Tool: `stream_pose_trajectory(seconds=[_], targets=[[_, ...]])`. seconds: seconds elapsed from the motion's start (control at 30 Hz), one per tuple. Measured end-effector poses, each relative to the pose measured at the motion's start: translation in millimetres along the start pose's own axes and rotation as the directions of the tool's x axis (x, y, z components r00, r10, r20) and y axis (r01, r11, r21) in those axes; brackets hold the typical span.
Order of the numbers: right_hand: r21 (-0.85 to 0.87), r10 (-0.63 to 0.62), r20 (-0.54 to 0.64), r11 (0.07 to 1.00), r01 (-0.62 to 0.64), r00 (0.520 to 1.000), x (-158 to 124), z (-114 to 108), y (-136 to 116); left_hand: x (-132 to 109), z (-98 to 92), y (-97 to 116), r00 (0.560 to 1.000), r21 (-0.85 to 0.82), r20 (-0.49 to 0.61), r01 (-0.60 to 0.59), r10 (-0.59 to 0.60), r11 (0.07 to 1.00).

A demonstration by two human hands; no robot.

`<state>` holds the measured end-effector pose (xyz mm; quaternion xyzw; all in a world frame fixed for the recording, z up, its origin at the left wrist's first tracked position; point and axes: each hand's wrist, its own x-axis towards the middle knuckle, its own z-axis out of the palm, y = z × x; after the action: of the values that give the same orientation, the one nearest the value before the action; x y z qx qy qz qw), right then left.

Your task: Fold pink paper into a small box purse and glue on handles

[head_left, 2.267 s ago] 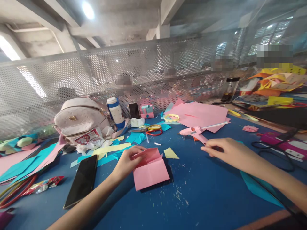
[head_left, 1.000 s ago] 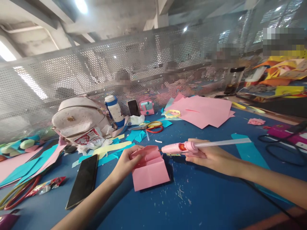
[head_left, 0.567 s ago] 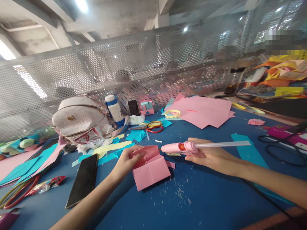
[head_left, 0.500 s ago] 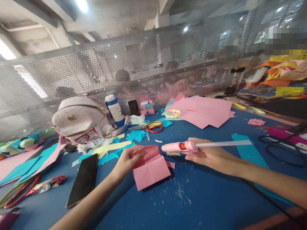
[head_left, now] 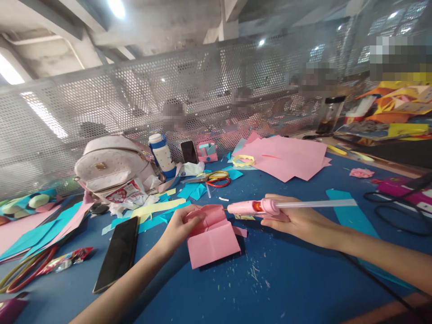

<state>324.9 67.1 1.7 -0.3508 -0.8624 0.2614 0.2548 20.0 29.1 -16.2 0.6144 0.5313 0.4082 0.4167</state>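
Observation:
My left hand (head_left: 177,229) pinches the upper left flap of a folded pink paper piece (head_left: 211,240) that lies on the blue table (head_left: 270,279). A pink glue gun (head_left: 256,208) is gripped in my right hand (head_left: 300,220), its nozzle pointing left at the raised flap of the paper. A clear glue stick (head_left: 320,204) juts out of the gun's back to the right. A small pink scrap (head_left: 240,231) lies by the paper's right edge.
A black phone (head_left: 117,253) lies left of my left arm. Behind are a pale backpack (head_left: 111,168), a bottle (head_left: 162,155), scissors (head_left: 211,177), pink sheets (head_left: 286,157) and teal and yellow scraps (head_left: 158,209). A perforated metal screen (head_left: 135,99) backs the table; people sit beyond it. Black cable (head_left: 398,211) lies right.
My right hand picked up the glue gun from the table and brought its nozzle to the pink paper. The paper turned slightly, and a small pink scrap showed at its right edge.

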Motion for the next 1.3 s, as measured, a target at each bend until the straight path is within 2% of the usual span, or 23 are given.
stream_pose_trajectory(seconds=[0.27,0.47,0.57,0.7,0.77,0.83,0.9,0.97,1.07,1.13,1.2,1.27,1.3], targets=[[-0.055,0.024,0.036,0.998,-0.022,0.999,-3,1,6,0,0.2,0,1.000,-0.008,-0.023,0.004,-0.004,1.000],[0.021,0.057,0.009,0.998,-0.057,0.998,-4,0,5,0,-0.4,0,1.000,-0.010,-0.025,0.011,-0.011,1.000],[-0.034,0.039,0.010,0.999,-0.039,0.999,-3,-1,4,0,-0.5,-1,1.000,-0.013,-0.030,0.001,-0.001,1.000],[-0.040,0.038,-0.117,0.998,-0.043,0.992,9,-12,15,1,-1.0,-3,1.000,-0.040,-0.020,0.006,-0.006,0.999],[0.002,0.114,-0.199,0.993,-0.116,0.973,18,-22,27,1,-1.8,-4,1.000,-0.048,-0.011,-0.002,0.001,0.999],[-0.002,0.205,-0.199,0.978,-0.210,0.958,26,-31,41,2,-3.2,-5,1.000,-0.031,-0.011,-0.028,0.028,0.999],[-0.053,0.258,-0.150,0.962,-0.269,0.954,30,-36,56,2,-4.6,-6,0.998,-0.001,-0.016,-0.054,0.054,0.999],[-0.120,0.258,-0.125,0.955,-0.273,0.958,30,-37,68,3,-5.6,-7,0.998,0.016,-0.015,-0.063,0.064,0.998],[-0.217,0.278,-0.094,0.931,-0.292,0.956,22,-38,74,2,-5.8,-7,0.997,0.009,-0.007,-0.072,0.072,0.997],[-0.319,0.314,-0.086,0.890,-0.325,0.945,12,-42,67,2,-5.3,-7,0.997,0.003,0.000,-0.075,0.075,0.997],[-0.483,0.292,-0.137,0.814,-0.321,0.946,0,-48,52,1,-5.0,-6,0.997,0.001,0.011,-0.080,0.080,0.997],[-0.661,0.200,-0.256,0.677,-0.322,0.946,-12,-50,31,1,-5.0,-5,0.997,-0.006,0.020,-0.078,0.078,0.997],[-0.693,0.128,-0.280,0.659,-0.293,0.951,-16,-48,20,1,-5.3,-4,0.997,-0.011,0.027,-0.072,0.073,0.997]])
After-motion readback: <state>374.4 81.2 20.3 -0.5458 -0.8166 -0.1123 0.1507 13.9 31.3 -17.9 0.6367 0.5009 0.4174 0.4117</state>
